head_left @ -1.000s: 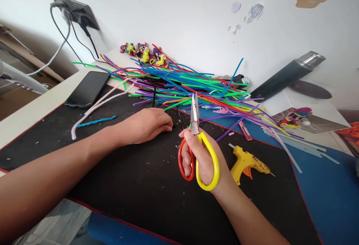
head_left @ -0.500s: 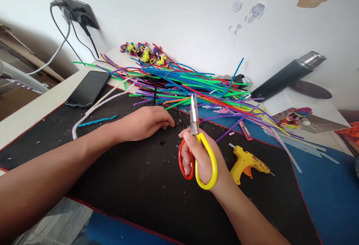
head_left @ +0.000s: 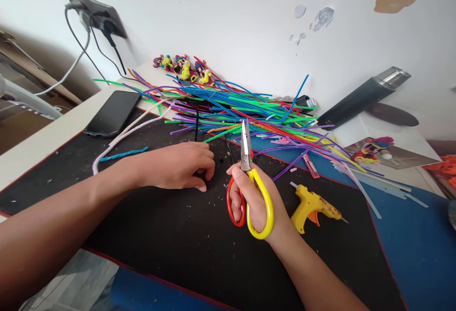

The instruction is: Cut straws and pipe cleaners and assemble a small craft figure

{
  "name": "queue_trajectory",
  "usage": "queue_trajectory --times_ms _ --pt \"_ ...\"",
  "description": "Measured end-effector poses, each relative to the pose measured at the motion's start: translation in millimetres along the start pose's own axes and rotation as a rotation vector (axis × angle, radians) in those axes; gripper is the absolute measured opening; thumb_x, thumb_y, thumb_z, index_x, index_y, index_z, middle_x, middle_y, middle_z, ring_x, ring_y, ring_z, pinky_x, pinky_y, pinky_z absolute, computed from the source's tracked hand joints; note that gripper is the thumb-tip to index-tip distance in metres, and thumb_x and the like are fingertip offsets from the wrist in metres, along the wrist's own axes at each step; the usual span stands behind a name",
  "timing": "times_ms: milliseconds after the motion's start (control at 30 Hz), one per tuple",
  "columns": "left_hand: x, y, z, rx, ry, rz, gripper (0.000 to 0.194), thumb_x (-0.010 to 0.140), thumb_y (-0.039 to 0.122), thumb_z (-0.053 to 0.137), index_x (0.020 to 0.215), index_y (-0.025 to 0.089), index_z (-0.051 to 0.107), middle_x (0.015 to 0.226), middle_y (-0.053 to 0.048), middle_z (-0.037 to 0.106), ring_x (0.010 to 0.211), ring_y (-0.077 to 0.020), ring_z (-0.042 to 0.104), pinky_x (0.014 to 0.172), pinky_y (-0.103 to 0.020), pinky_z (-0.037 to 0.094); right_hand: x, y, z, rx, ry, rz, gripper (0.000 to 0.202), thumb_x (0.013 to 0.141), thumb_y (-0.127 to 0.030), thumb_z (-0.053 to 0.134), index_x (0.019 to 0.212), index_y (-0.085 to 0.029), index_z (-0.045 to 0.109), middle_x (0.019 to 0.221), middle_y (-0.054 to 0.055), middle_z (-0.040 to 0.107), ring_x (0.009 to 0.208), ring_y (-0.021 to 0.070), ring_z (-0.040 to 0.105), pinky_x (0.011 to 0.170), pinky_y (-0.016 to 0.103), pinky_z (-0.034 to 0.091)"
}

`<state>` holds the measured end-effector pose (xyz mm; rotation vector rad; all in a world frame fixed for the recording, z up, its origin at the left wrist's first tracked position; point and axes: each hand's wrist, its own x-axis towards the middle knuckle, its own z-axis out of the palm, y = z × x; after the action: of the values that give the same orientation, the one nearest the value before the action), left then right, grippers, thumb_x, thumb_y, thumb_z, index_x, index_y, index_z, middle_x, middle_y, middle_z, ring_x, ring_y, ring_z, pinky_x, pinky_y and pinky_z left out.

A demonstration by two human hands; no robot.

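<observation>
In my right hand is a pair of scissors with one red and one yellow handle. Its blades point up and away from me, nearly closed. My left hand rests low over the black mat, fingers curved down and the thumb apart from them. Nothing shows clearly between them; the undersides of the fingers are hidden. A small dark spot is just right of its fingers. Behind both hands spreads a heap of coloured pipe cleaners.
A yellow glue gun lies right of my right hand. At the left are a phone, a twisted blue pipe cleaner and a long white one. Small figures sit at the back, and a dark flask leans at the right.
My left hand has drawn back slightly to the left and towards me, and its thumb now shows apart from the fingers. The scissors stay in my right hand, almost unmoved.
</observation>
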<state>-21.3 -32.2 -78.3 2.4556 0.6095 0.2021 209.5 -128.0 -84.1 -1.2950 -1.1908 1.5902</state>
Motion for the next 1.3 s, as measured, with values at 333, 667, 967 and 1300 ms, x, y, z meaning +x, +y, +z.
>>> queue_trajectory --times_ms 333,667,967,1300 --pt "-1 -3 1.2 0.043 -0.003 -0.008 0.016 0.104 0.020 0.070 0.090 0.026 0.076 0.087 -0.002 0.075 0.092 -0.0228 0.065 0.083 -0.034 0.048 -4 -1 3 -0.045 -0.026 0.012 0.051 0.102 -0.075 0.065 0.104 -0.025 0.059 0.047 -0.010 0.053 0.038 0.0135 0.051 0.043 0.022 0.043" --pt "5 -3 7.7 0.094 0.070 -0.047 0.019 0.108 0.024 0.063 0.096 0.024 0.078 0.094 -0.004 0.077 0.097 -0.0233 0.065 0.086 -0.034 0.050 -3 1 2 -0.032 -0.041 0.012 0.049 0.103 -0.074 0.065 0.105 -0.025 0.059 0.050 -0.010 0.055 0.039 0.0135 0.052 0.043 0.022 0.044" --pt "2 -12 6.8 0.077 0.180 -0.070 0.023 0.111 0.029 0.058 0.101 0.022 0.079 0.100 -0.006 0.078 0.097 -0.0224 0.069 0.088 -0.034 0.053 -4 1 2 -0.045 -0.040 0.005 0.048 0.104 -0.074 0.064 0.105 -0.025 0.059 0.049 -0.010 0.055 0.040 0.0134 0.053 0.045 0.022 0.044" --pt "14 -12 27.2 0.186 0.315 -0.063 0.025 0.112 0.026 0.055 0.116 0.022 0.080 0.107 -0.009 0.079 0.104 -0.0259 0.071 0.109 -0.044 0.056 -3 -4 2 -0.041 0.000 -0.015 0.050 0.102 -0.075 0.066 0.103 -0.026 0.059 0.047 -0.010 0.053 0.037 0.0142 0.051 0.043 0.023 0.042"
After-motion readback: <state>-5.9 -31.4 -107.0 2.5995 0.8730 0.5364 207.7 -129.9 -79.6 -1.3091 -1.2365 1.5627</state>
